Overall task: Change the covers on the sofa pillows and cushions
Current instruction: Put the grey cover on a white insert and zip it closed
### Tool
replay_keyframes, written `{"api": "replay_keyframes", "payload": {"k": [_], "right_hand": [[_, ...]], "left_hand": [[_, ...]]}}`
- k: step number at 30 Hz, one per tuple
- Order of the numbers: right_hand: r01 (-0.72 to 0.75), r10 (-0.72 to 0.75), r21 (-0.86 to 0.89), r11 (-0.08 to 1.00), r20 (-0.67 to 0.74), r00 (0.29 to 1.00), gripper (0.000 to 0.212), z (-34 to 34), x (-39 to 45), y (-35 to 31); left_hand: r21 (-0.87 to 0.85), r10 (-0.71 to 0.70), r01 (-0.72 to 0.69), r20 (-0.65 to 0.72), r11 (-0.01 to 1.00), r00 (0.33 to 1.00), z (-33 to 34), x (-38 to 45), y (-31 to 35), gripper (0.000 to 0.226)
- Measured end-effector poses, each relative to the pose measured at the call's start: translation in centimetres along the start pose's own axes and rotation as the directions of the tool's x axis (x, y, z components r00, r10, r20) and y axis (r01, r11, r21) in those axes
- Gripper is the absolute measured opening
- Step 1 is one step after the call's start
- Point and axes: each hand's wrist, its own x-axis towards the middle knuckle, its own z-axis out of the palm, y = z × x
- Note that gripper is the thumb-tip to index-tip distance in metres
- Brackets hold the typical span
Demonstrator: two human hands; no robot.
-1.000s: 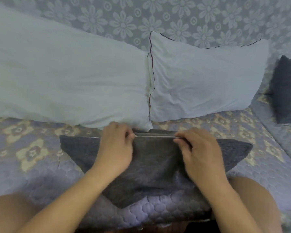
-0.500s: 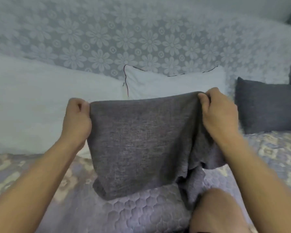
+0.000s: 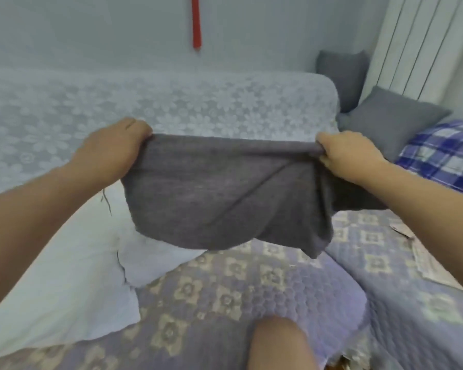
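Left hand (image 3: 112, 148) and right hand (image 3: 348, 153) are gripping, fingers curled, the top edge of the empty grey cover (image 3: 225, 193), hanging mid-air over the sofa seat (image 3: 251, 289). Likely next: opening it for the near-left white pillow (image 3: 64, 289).

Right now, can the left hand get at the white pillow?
Probably not yet: the left hand grips one top corner of the grey cover, as the right hand does the other. The white pillow lies unobstructed below it.

Below the hanging grey cover (image 3: 225, 193), quilted sofa seat (image 3: 251, 289) is lying open; 2 white pillows (image 3: 72, 276) are crowding its left, a knee (image 3: 278, 343) its front.
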Motion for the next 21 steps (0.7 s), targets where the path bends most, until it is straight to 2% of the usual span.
{"api": "replay_keyframes", "payload": {"k": [1, 2, 3, 4, 5, 6, 7, 8, 9, 10, 11, 12, 13, 14, 15, 16, 17, 18, 19, 20, 21], "right_hand": [[-0.110, 0.110, 0.004, 0.994, 0.030, 0.994, 0.023, 0.2, 0.2, 1.1], [-0.156, 0.157, -0.020, 0.988, 0.173, 0.972, 0.024, 0.6, 0.2, 1.9], [-0.166, 0.177, -0.061, 0.984, 0.344, 0.922, 0.027, 1.3, -0.2, 2.6], [-0.194, 0.216, -0.095, 0.976, 0.483, 0.849, 0.031, 1.9, -0.9, 3.5], [-0.231, 0.250, -0.102, 0.968, 0.511, 0.822, 0.032, 1.6, -1.5, 4.3], [-0.292, 0.281, -0.047, 0.955, 0.443, 0.851, 0.026, 1.2, -1.9, 5.6], [-0.354, 0.323, 0.040, 0.935, 0.324, 0.889, 0.018, 0.8, -2.0, 7.0], [-0.412, 0.391, 0.117, 0.904, 0.169, 0.905, 0.016, 0.3, -2.2, 8.1], [-0.458, 0.480, 0.232, 0.858, -0.046, 0.876, 0.019, 0.3, -2.7, 8.7], [-0.473, 0.538, 0.288, 0.833, -0.222, 0.813, 0.020, 0.2, -3.5, 8.6], [-0.489, 0.543, 0.243, 0.838, -0.275, 0.793, 0.021, 0.4, -3.9, 8.4], [-0.462, 0.487, 0.157, 0.873, -0.218, 0.846, 0.023, 1.1, -4.2, 8.3], [-0.391, 0.390, 0.021, 0.920, 0.013, 0.921, 0.027, 2.1, -4.5, 8.0], [-0.350, 0.341, -0.029, 0.936, 0.309, 0.888, 0.031, 2.5, -4.9, 8.0], [-0.391, 0.367, -0.045, 0.919, 0.459, 0.809, 0.034, 2.7, -5.2, 8.6], [-0.423, 0.399, -0.069, 0.903, 0.496, 0.771, 0.035, 2.1, -5.2, 9.2], [-0.498, 0.444, 0.016, 0.867, 0.430, 0.786, 0.032, 1.7, -4.9, 10.0], [-0.555, 0.496, 0.138, 0.821, 0.309, 0.811, 0.027, 1.0, -4.7, 10.9], [-0.594, 0.564, 0.332, 0.732, 0.194, 0.803, 0.021, 0.5, -4.4, 11.3], [-0.591, 0.596, 0.516, 0.620, 0.179, 0.782, 0.017, 0.0, -3.8, 11.3], [-0.558, 0.564, 0.680, 0.476, 0.251, 0.787, 0.016, -0.6, -3.3, 10.8]], "left_hand": [[-0.017, 0.043, -0.044, -0.044, 0.999, 0.998, -0.6, 1.1, 2.5, 0.020], [-0.046, 0.089, -0.092, -0.067, 0.995, 0.994, -0.8, 2.1, 4.8, 0.021], [-0.066, 0.137, -0.138, -0.024, 0.988, 0.990, -0.4, 3.1, 6.6, 0.019], [-0.070, 0.199, -0.193, 0.089, 0.979, 0.976, 0.2, 3.9, 8.2, 0.017], [-0.052, 0.222, -0.216, 0.244, 0.975, 0.944, 0.7, 4.5, 9.4, 0.018], [-0.014, 0.173, -0.178, 0.326, 0.984, 0.929, 1.4, 5.0, 10.2, 0.019], [0.040, 0.094, -0.112, 0.317, 0.993, 0.944, 1.6, 5.5, 10.9, 0.019], [0.016, 0.018, -0.022, 0.213, 1.000, 0.977, 2.0, 5.9, 11.6, 0.019], [-0.091, -0.070, 0.072, 0.018, 0.993, 0.997, 2.4, 6.1, 12.5, 0.018], [-0.209, -0.203, 0.175, -0.121, 0.962, 0.972, 3.1, 6.3, 13.7, 0.016], [-0.295, -0.274, 0.228, -0.127, 0.928, 0.953, 3.9, 6.5, 14.7, 0.013], [-0.243, -0.242, 0.234, -0.004, 0.941, 0.970, 5.1, 6.6, 15.4, 0.009], [-0.142, -0.196, 0.232, 0.231, 0.962, 0.953, 6.4, 6.0, 16.1, 0.006], [-0.047, -0.201, 0.244, 0.427, 0.969, 0.882, 7.4, 5.5, 16.5, 0.008], [-0.029, -0.219, 0.264, 0.472, 0.964, 0.854, 8.2, 5.4, 16.6, 0.010], [-0.091, -0.235, 0.304, 0.441, 0.948, 0.866, 8.6, 5.8, 17.0, 0.010], [-0.201, -0.241, 0.335, 0.383, 0.921, 0.892, 8.7, 6.4, 17.7, 0.010], [-0.379, -0.245, 0.387, 0.372, 0.841, 0.895, 8.4, 7.1, 18.7, 0.010], [-0.570, -0.229, 0.446, 0.413, 0.690, 0.882, 7.9, 7.8, 20.1, 0.011], [-0.697, -0.163, 0.514, 0.506, 0.500, 0.847, 7.1, 8.3, 21.9, 0.012], [-0.748, -0.049, 0.558, 0.582, 0.359, 0.812, 6.2, 8.7, 23.9, 0.012]]}}
